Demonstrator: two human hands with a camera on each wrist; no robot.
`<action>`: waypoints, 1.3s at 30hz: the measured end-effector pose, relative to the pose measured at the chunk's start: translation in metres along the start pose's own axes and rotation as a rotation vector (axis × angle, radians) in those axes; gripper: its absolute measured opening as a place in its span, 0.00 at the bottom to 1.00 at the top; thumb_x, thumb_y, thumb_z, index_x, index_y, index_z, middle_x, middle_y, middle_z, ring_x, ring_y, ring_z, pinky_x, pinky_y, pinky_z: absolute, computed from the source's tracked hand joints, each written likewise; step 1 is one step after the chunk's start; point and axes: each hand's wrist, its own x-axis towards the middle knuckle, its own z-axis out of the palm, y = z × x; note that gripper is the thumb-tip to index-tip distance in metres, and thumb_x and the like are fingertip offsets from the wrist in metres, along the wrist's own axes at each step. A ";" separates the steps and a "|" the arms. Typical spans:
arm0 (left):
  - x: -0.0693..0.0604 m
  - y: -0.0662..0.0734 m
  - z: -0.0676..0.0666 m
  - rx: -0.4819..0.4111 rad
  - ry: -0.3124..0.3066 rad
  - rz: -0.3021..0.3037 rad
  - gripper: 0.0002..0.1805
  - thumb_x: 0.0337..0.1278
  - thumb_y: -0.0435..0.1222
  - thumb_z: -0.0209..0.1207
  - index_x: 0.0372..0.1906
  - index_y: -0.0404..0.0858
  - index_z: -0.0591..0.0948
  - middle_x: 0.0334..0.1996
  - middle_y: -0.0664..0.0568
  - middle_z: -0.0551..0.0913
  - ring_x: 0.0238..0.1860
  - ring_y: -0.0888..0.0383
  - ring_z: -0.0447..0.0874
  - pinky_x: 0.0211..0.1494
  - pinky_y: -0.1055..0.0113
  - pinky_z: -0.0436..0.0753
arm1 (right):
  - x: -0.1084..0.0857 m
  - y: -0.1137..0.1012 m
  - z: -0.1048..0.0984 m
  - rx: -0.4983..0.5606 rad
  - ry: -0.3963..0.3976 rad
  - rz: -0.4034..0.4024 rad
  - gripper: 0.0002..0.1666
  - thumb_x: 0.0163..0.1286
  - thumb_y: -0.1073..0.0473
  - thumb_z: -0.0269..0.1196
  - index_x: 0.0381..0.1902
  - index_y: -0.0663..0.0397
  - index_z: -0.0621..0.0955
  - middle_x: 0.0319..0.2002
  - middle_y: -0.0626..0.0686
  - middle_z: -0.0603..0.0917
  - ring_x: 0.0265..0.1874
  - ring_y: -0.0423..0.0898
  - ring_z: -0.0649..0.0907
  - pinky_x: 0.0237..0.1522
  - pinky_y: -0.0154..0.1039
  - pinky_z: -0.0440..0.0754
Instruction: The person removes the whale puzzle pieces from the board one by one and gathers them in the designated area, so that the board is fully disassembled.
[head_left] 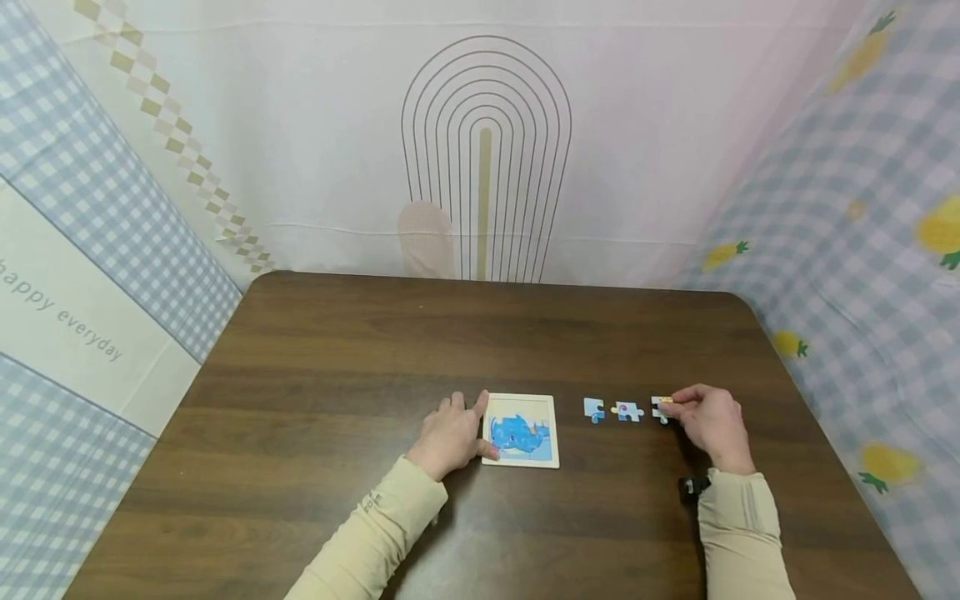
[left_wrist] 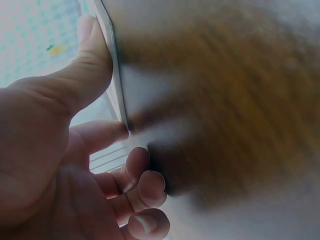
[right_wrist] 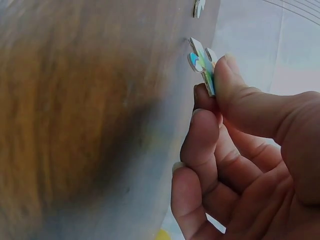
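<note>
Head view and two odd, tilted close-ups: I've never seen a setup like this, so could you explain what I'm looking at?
There is no robot here: a person works with two bare hands. The wide picture comes from a camera worn on the head, looking forward and down. Each close-up comes from a camera on one wrist, so the brown table looks tilted there. On it lies a square puzzle tray with a blue sea animal pictured inside. To the tray's right lie a loose piece and, beyond it, another piece. The left hand touches the tray's left edge. The right hand pinches a third piece.
</note>
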 end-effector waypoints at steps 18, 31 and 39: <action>0.000 0.000 0.000 0.001 0.005 0.002 0.54 0.42 0.62 0.66 0.75 0.45 0.61 0.48 0.38 0.73 0.42 0.47 0.72 0.40 0.55 0.75 | 0.002 -0.002 0.002 -0.041 -0.031 0.036 0.20 0.64 0.44 0.67 0.39 0.56 0.84 0.31 0.52 0.85 0.30 0.50 0.80 0.27 0.45 0.71; -0.001 0.000 0.000 -0.006 0.009 0.005 0.54 0.42 0.62 0.66 0.75 0.45 0.61 0.47 0.38 0.73 0.42 0.47 0.71 0.40 0.55 0.75 | 0.000 -0.002 0.003 -0.063 -0.050 0.047 0.21 0.64 0.42 0.66 0.40 0.55 0.86 0.38 0.58 0.86 0.29 0.51 0.80 0.25 0.44 0.71; -0.003 0.002 -0.003 0.002 0.016 0.003 0.54 0.41 0.61 0.67 0.74 0.44 0.63 0.45 0.39 0.73 0.44 0.46 0.73 0.40 0.53 0.76 | 0.002 -0.004 0.003 -0.079 -0.065 0.059 0.20 0.64 0.44 0.66 0.40 0.55 0.87 0.41 0.59 0.86 0.32 0.52 0.81 0.25 0.45 0.72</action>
